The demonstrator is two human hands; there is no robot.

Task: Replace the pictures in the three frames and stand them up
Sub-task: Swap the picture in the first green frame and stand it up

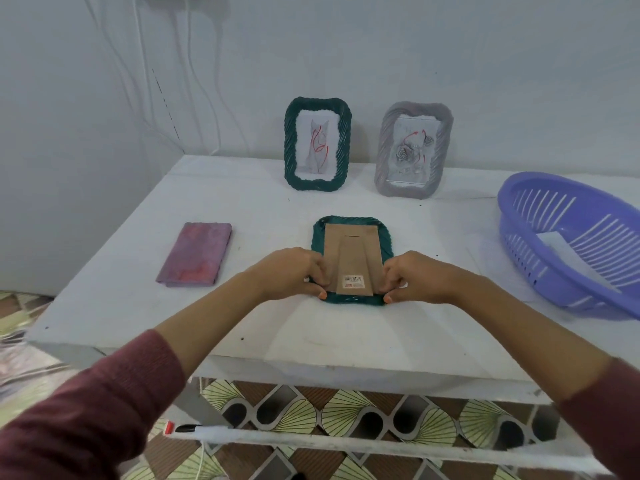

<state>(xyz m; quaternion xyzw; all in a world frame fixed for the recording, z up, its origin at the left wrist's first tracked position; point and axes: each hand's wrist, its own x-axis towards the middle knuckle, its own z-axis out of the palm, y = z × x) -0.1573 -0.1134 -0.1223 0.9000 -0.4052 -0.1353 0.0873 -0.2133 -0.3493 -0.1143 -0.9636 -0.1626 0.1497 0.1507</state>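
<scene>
I see a green frame [352,259] face down mid-table [242,317], brown backing [353,258] up. Left hand [294,273] pinches its left lower edge; right hand [414,277] pinches the right lower edge. Two frames stand at the back edge: green [317,143], grey [414,148]. Cloth [195,253] toward the left edge, purple basket [571,244] at the right edge.

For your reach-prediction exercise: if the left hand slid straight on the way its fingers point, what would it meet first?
The left hand points right across the face-down green frame, so it would first push into the brown backing board it already touches, then probably meet the right hand.
</scene>
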